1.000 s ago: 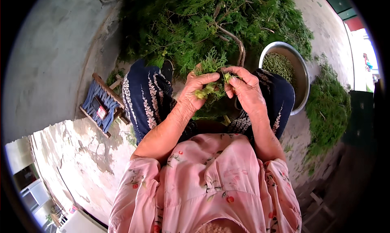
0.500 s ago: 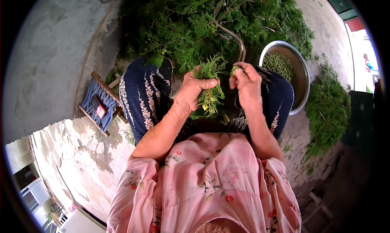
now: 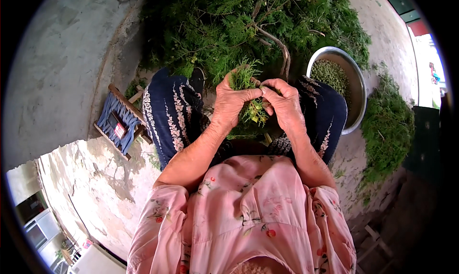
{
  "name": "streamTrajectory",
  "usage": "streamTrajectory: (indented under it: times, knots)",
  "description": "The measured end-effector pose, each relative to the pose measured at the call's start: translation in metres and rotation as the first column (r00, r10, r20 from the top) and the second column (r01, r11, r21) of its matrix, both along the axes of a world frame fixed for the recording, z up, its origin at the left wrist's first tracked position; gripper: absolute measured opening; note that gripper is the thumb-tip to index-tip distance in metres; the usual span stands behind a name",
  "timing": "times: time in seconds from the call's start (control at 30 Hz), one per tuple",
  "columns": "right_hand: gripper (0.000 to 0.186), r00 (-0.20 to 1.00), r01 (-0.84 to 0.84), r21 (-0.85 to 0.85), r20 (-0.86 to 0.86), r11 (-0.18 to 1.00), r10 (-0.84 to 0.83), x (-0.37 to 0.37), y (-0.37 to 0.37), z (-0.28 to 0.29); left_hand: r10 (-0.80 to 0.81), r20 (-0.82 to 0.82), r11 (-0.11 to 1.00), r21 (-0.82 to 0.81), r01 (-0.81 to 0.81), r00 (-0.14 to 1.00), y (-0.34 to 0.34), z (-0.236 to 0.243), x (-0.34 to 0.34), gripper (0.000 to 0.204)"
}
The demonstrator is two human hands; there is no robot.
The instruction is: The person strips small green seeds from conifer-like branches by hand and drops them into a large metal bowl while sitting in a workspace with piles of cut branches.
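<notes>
One camera sits on the person's head, looking straight down, close above the lap and ground.

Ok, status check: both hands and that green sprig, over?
Left hand gripping leafy green sprig upright. Right hand pinching its lower cluster. Metal bowl of picked bits at right, apart from both hands. Nothing in the way.
</notes>
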State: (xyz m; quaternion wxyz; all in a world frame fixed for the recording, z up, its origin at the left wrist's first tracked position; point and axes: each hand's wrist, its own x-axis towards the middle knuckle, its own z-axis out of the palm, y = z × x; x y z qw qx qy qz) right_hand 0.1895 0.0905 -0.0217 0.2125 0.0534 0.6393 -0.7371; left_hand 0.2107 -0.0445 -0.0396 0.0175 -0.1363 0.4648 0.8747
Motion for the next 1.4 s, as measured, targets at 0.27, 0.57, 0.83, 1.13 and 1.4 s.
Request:
streamTrajectory:
  times: [0.27, 0.57, 0.83, 1.13, 1.4]
  knots:
    - [0.013, 0.998, 0.015, -0.15, 0.057, 0.989, -0.006, 0.002, 0.004, -0.002, 0.002, 0.054, 1.0, 0.01, -0.003, 0.999, -0.001, -0.001, 0.0, 0.04]
    - [0.015, 0.998, -0.063, 0.108, 0.031, 0.992, 0.06, 0.001, 0.004, 0.0, -0.052, -0.015, 0.995, -0.082, 0.05, 0.999, 0.003, 0.007, 0.001, 0.048]
    - [0.009, 0.999, 0.002, -0.164, 0.051, 0.986, 0.006, -0.003, 0.019, 0.009, 0.076, 0.226, 0.997, -0.025, -0.072, 0.971, -0.003, 0.0, 0.001, 0.032]
    - [0.015, 0.815, 0.551, -0.349, 0.032, 0.758, -0.578, -0.055, 0.136, 0.029, 0.197, 0.298, 0.969, 0.085, -0.231, 0.934, -0.006, -0.02, -0.003, 0.022]
    - [0.028, 0.635, 0.745, 0.055, -0.362, 0.664, -0.682, -0.087, 0.305, -0.028, 0.0, 0.293, 0.972, 0.226, -0.069, 0.956, 0.003, -0.01, -0.006, 0.026]
